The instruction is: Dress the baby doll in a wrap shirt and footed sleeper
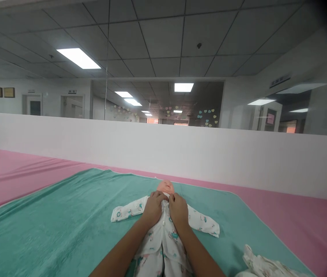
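Observation:
A baby doll, its head (166,186) pointing away from me, lies on its back on a green blanket (56,223). It wears a white printed baby outfit (163,234) with sleeves spread out to both sides. At the collar, my left hand (154,207) pinches the fabric from the left side. Close beside it, my right hand (178,207) has its fingers closed on the other side of the collar. Below my hands the front edges run down the middle, with a small snap or button visible. My fingers partly hide the neck.
Under the blanket is a pink mat (304,219). A crumpled white printed cloth (267,265) lies at the lower right. Behind the doll stands a low white wall (163,148) with glass or a mirror above it.

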`<state>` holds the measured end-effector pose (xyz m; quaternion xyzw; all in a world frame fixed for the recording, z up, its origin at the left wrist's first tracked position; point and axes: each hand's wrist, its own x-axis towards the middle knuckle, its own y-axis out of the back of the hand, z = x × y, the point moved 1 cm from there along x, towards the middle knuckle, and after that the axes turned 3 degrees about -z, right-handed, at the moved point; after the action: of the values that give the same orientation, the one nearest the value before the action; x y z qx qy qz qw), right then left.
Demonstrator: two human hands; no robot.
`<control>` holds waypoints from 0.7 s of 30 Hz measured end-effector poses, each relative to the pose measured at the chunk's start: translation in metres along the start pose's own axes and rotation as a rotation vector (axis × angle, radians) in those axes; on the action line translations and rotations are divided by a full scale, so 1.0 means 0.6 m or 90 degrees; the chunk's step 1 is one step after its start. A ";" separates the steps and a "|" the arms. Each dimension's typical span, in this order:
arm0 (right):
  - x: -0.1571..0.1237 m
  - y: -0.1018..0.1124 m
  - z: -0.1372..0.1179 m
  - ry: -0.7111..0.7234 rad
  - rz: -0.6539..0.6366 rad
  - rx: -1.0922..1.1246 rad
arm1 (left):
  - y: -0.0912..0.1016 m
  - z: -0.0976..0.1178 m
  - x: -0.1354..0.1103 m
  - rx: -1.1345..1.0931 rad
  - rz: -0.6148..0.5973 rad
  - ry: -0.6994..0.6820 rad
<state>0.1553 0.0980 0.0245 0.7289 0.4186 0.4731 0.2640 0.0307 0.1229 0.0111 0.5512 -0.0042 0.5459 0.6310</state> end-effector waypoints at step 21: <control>-0.084 0.057 -0.036 0.115 -0.145 -0.116 | 0.023 -0.005 -0.060 -0.139 -0.038 -0.020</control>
<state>0.1380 0.0373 0.0363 0.6042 0.4761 0.5395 0.3424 0.0052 0.0976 -0.0023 0.4873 -0.0574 0.5147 0.7031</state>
